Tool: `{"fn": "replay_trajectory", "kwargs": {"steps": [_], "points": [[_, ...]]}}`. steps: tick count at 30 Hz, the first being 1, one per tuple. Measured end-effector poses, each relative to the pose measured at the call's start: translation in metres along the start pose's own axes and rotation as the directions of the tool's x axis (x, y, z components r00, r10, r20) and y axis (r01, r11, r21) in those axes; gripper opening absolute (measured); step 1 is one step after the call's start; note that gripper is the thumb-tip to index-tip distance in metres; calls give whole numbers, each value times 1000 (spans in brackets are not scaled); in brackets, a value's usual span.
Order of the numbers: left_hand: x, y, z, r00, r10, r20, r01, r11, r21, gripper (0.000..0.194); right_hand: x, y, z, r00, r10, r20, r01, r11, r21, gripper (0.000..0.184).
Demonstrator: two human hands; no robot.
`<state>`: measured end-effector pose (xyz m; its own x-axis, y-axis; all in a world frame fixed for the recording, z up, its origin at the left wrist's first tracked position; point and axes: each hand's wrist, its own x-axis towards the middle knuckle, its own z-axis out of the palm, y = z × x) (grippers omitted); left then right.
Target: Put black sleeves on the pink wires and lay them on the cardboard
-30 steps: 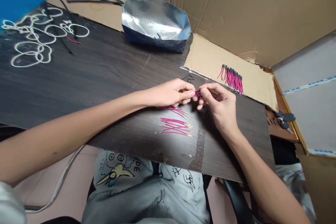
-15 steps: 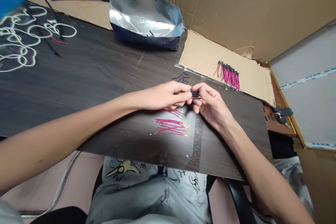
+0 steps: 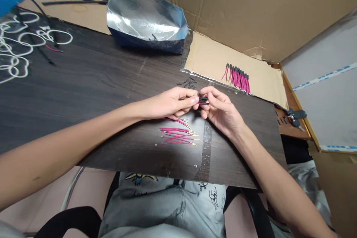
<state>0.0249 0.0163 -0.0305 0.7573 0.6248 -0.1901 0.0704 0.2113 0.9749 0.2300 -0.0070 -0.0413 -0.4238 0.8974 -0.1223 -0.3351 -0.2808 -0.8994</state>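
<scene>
My left hand (image 3: 178,104) is closed in a pinch on thin red wires, mostly hidden by its fingers. Black sleeves (image 3: 203,101), short and tube-like, stick out of that pinch to the right. My right hand (image 3: 223,108) curls around their far ends, its thumb and fingertips against them. Below the left hand, several red wires (image 3: 177,136) with gold-coloured pin ends lie on the dark table (image 3: 111,81). Just beyond both hands is a small pile of loose black sleeves (image 3: 188,83).
A foil bag (image 3: 147,18) stands open at the back, a few black pieces inside. Red wires with black ends (image 3: 238,79) lie bunched on a cardboard sheet (image 3: 206,55). White looped cord (image 3: 25,41) is at left. Keys (image 3: 295,117) lie at far right.
The view has shifted slightly, so the table things appear a little further left. Both hands keep their hold; the right fingertips sit slightly further back, showing more of the black sleeves.
</scene>
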Motion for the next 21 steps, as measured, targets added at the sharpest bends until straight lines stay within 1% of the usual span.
{"fn": "replay_trajectory", "kwargs": {"steps": [3,5,8,12,14,18,21], "points": [[1,-1,-1,999,-33,28,35,996,-78,29,0,0,0,999,-2,-33,1,999,-33,25],[1,-1,-1,999,-37,22,39,995,-92,27,0,1,0,999,-15,-41,14,1000,-16,25],[1,1,-2,999,-42,5,42,995,-90,27,1,3,0,999,-45,-9,45,999,6,25],[0,3,-1,998,-57,29,59,995,-80,28,1,5,0,998,-55,13,55,998,13,24],[-2,4,0,998,-56,37,59,995,-83,28,2,6,-2,998,-39,40,37,998,45,24],[-3,6,4,998,-47,42,51,995,-88,31,2,5,-6,987,8,158,-27,993,119,23],[-3,6,5,999,-27,40,31,994,-104,32,1,3,-7,984,27,177,-55,987,154,22]]}}
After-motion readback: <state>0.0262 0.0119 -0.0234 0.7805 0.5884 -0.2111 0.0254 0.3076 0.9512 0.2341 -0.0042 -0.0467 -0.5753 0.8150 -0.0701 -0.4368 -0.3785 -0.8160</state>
